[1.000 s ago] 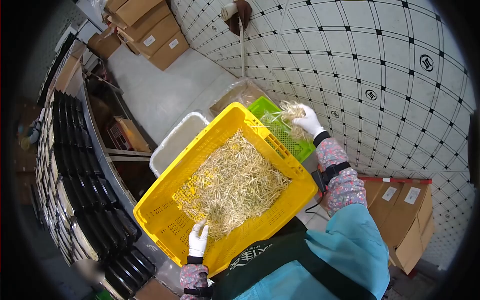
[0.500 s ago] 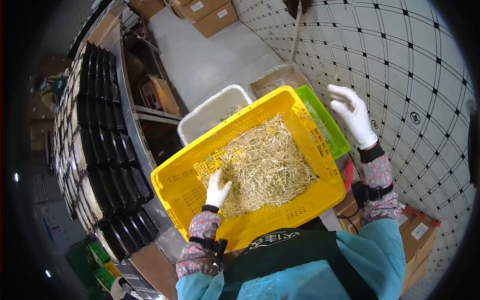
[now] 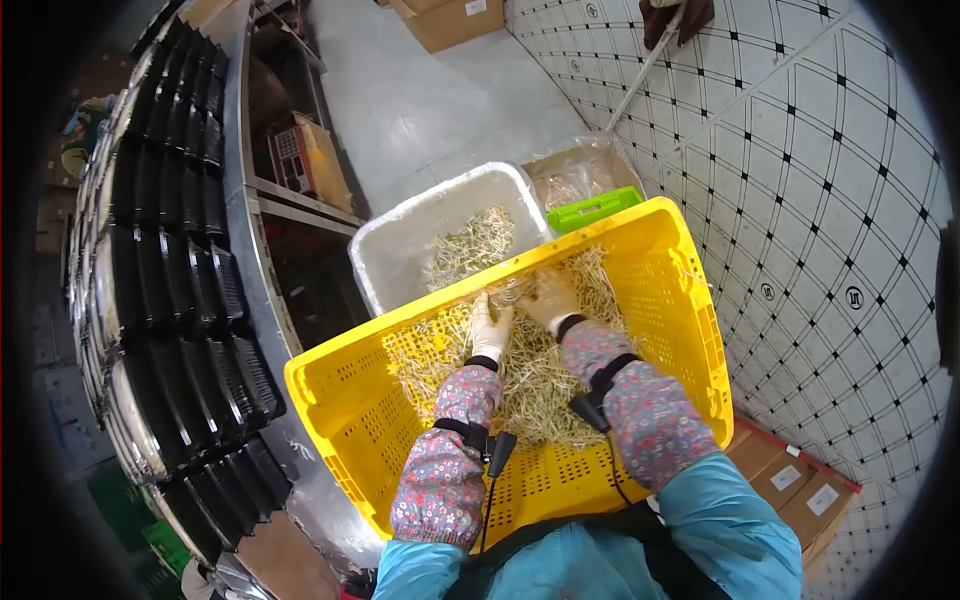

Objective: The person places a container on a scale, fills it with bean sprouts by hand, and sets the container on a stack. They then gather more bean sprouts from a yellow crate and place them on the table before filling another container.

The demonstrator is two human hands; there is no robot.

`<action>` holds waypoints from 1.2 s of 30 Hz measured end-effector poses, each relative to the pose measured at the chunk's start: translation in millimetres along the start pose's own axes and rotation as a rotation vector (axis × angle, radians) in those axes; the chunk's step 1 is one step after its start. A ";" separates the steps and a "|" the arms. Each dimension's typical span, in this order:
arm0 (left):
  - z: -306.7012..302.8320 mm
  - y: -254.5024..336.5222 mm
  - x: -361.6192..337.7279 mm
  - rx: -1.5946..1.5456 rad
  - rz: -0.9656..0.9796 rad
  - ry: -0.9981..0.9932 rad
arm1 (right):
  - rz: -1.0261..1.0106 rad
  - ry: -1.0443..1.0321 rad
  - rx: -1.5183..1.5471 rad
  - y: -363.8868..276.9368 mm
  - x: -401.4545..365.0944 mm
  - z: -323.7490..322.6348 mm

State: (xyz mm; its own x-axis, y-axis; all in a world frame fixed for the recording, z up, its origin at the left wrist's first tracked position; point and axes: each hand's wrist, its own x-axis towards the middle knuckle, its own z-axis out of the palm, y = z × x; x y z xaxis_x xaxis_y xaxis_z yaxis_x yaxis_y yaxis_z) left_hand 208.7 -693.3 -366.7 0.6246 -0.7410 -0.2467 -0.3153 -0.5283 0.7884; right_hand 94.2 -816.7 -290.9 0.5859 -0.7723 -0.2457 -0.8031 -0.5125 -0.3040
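Observation:
A yellow perforated crate (image 3: pixel 340 395) holds a heap of pale sprouts (image 3: pixel 550 395). Both hands wear white gloves and are inside it, near its far wall. My left hand (image 3: pixel 490 328) touches the sprouts, thumb and fingers apart. Just to its right, my right hand (image 3: pixel 550 298) reaches into the heap; its fingertips are hidden or blurred among sprouts, so its grip cannot be made out. Beyond the crate stands a whitish tub (image 3: pixel 395 250) with more sprouts (image 3: pixel 480 245) in it.
Stacked black trays (image 3: pixel 180 300) stand at the left beside a metal table (image 3: pixel 250 230). A green crate (image 3: pixel 595 210) and a plastic-lined box (image 3: pixel 580 170) lie past the yellow crate. Cardboard boxes (image 3: pixel 790 480) are at the lower right. A person's feet (image 3: pixel 675 22) show at the top.
My right hand has come from outside the crate's right side into the sprouts. My left hand has moved forward and right. The view has shifted, showing more of the whitish tub.

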 end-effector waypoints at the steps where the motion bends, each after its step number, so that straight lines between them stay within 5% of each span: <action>1: 8.3 -5.0 0.3 -0.194 -0.063 -0.050 | 0.022 -0.117 0.051 -16.6 -4.0 2.9; 3: 16.0 -23.0 -17.5 -0.570 -0.211 -0.145 | 0.011 -0.355 0.331 -41.6 -31.6 8.7; 4: -12.6 -1.3 -38.4 -0.486 -0.224 -0.294 | 0.046 -0.231 0.487 -50.2 -61.4 16.9; 5: -55.4 32.2 -69.3 -0.401 -0.236 -0.443 | -0.086 -0.753 0.359 -44.6 -74.3 -6.9; 7: -99.3 41.4 -125.2 -0.393 -0.133 -0.598 | -0.375 -1.001 0.278 -31.9 -107.1 -52.9; 9: -138.2 43.9 -139.2 0.008 0.207 -0.553 | -0.268 -0.915 0.482 -8.3 -109.2 -100.6; 11: -131.8 -13.8 -130.8 -0.171 -0.126 -0.322 | -0.073 -0.525 0.500 45.4 -81.6 -62.0; 13: -122.3 -10.9 -118.6 0.201 -0.179 -0.028 | 0.243 -0.245 0.071 59.0 -54.4 -64.8; 16: -63.9 -20.4 -126.7 0.127 -0.226 -0.052 | 0.254 -0.232 -0.095 32.3 -57.1 -35.5; 19: -61.7 76.2 -153.5 0.270 -0.247 -0.412 | -0.081 -0.472 -0.104 -32.3 -97.2 -50.4; 20: -64.3 72.8 -164.5 0.240 -0.174 -0.431 | -0.173 -0.585 -0.124 -39.2 -110.4 -53.3; 21: -66.9 69.2 -178.5 0.209 -0.103 -0.447 | -0.333 -0.458 -0.096 -34.8 -132.6 -47.6; 25: -129.2 63.8 -214.5 0.207 0.132 -0.940 | -0.698 -0.717 -0.219 -15.3 -179.6 -102.7; 27: -138.0 46.2 -222.1 0.339 0.169 -0.974 | -0.752 -0.682 -0.307 -5.8 -181.5 -110.0; 31: -126.7 39.0 -220.4 0.344 -0.149 -0.571 | -0.577 -0.580 -0.390 -23.4 -152.0 -107.3; 36: -79.2 56.9 -189.4 0.322 -0.214 -0.492 | -0.429 -0.788 -0.361 -58.2 -120.7 -63.9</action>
State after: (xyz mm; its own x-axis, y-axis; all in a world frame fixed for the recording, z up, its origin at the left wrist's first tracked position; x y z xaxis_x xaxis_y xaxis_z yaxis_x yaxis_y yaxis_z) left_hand 129.0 -550.2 -230.5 0.3198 -0.6686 -0.6714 -0.4674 -0.7277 0.5020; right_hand 63.3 -717.7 -184.8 0.6361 -0.0863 -0.7667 -0.4115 -0.8785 -0.2426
